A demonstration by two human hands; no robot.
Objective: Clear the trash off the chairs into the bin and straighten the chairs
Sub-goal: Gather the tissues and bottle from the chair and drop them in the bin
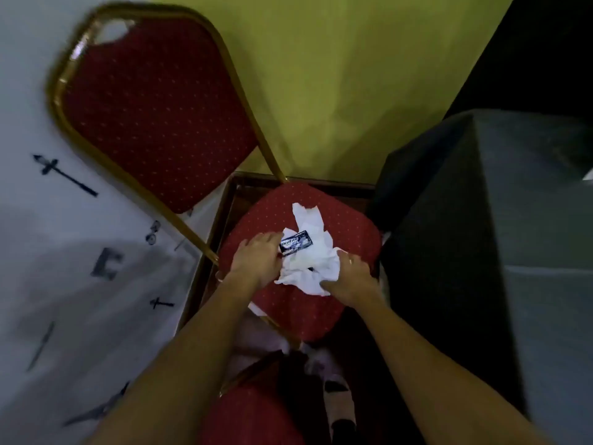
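- One chair [154, 110] fills the upper left, red with a gold frame, its seat [321, 220] tilted toward the lower right; a second red seat [253, 422] shows at the bottom edge, so straightening is not yet done
- Beside the seat on the right stands a dark block [481, 220], which may be the bin, though I cannot tell; no open mouth shows
- On the seat lies the trash: crumpled white paper [308, 248], long axis running from the seat's back edge toward the person, slightly rightward
- Smaller, a dark gum pack [294, 241] sits on the paper's left part, its long axis lying roughly across the paper's
- Left hand [256, 261] touches the pack's left end, fingers spread narrow over it; whether it grips I cannot tell
- Right hand [349, 281] rests on the paper's lower right edge, fingers curled down onto it, likely gathering
- Both hands flank the heap from the near side; the left is nearer the pack, the right nearer the bulk of paper, so I judge a two-handed scoop inward comes next
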